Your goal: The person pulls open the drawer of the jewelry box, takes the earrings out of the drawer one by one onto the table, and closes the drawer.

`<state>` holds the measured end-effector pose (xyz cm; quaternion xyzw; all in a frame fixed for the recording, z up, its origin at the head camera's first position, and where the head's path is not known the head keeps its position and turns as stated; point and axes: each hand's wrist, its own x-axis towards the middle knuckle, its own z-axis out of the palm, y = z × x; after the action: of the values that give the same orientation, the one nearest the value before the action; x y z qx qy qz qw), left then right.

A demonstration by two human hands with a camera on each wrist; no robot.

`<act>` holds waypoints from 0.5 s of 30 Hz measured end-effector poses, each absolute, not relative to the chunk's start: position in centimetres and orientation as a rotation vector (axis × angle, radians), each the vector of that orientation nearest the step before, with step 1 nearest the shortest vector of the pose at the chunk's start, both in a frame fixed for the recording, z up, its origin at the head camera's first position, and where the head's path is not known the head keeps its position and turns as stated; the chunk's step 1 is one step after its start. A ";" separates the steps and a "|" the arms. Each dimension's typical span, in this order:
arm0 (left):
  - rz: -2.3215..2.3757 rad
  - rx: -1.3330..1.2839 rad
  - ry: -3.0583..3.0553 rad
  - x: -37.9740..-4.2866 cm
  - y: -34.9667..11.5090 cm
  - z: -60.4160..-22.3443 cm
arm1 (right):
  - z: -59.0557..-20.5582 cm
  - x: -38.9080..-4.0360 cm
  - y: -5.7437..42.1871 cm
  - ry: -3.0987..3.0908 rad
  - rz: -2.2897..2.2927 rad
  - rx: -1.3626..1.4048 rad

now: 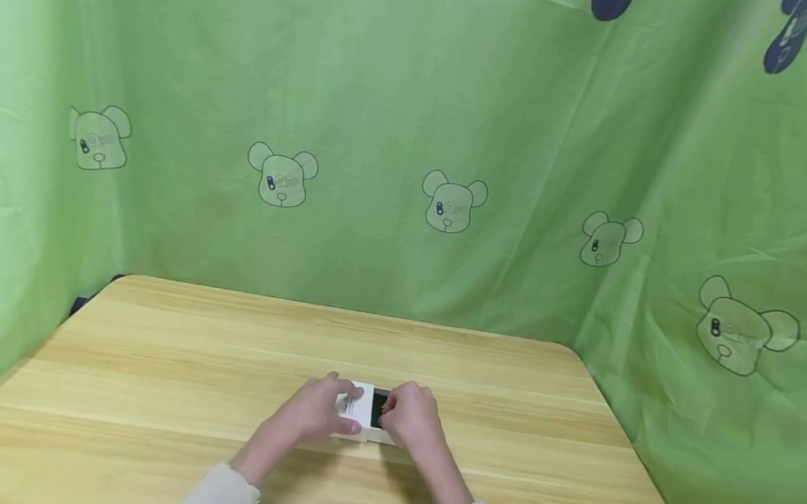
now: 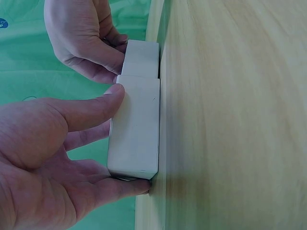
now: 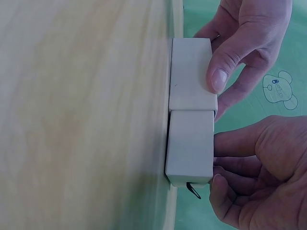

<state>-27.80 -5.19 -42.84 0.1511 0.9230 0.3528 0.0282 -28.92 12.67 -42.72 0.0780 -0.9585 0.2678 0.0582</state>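
A white slide-out box sits on the table, its outer sleeve [image 1: 363, 407] marked with small print on top. From the sleeve's right end the inner tray [image 3: 190, 143] sticks partly out, showing a dark inside in the head view. My left hand [image 1: 312, 411] grips the sleeve, thumb on the near edge and fingers at the far edge and left end. Over the exposed tray, my right hand [image 1: 417, 418] has its fingers curled at the dark inside; whether they pinch anything there is hidden. A black loop [image 3: 193, 190] hangs from the tray's end.
The wood-grain table [image 1: 169, 375] runs out on all sides of the box. Green curtains [image 1: 375, 114] with bear-head drawings hang behind and at both sides. Light sleeves [image 1: 218, 500] and dark wrist straps show at the bottom.
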 end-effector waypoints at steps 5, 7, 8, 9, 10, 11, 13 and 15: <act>1.081 0.480 2.847 -27.8 -5.2 -42.8 | -42.7 -28.9 12.6 -2.921 0.827 0.215; 1.076 0.484 2.847 -27.7 -5.2 -42.7 | -42.8 -28.9 12.6 -2.921 0.820 0.214; 1.073 0.487 2.850 -27.7 -5.2 -42.7 | -42.9 -28.9 12.6 -2.919 0.814 0.216; 1.070 0.491 2.852 -27.7 -5.2 -42.7 | -42.9 -29.0 12.7 -2.914 0.803 0.225; 1.069 0.492 2.855 -27.7 -5.2 -42.7 | -42.9 -29.0 12.7 -2.913 0.801 0.229; 1.069 0.492 2.855 -27.7 -5.2 -42.7 | -42.9 -29.0 12.7 -2.909 0.800 0.237; 1.069 0.491 2.857 -27.7 -5.2 -42.7 | -42.9 -29.0 12.7 -2.904 0.804 0.248; 1.071 0.490 2.858 -27.7 -5.2 -42.7 | -42.9 -28.9 12.8 -2.899 0.803 0.265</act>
<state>-27.67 -5.18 -42.68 0.1584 0.9243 0.3462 0.0254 -28.91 12.76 -42.92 0.0875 -0.9583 0.2653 0.0608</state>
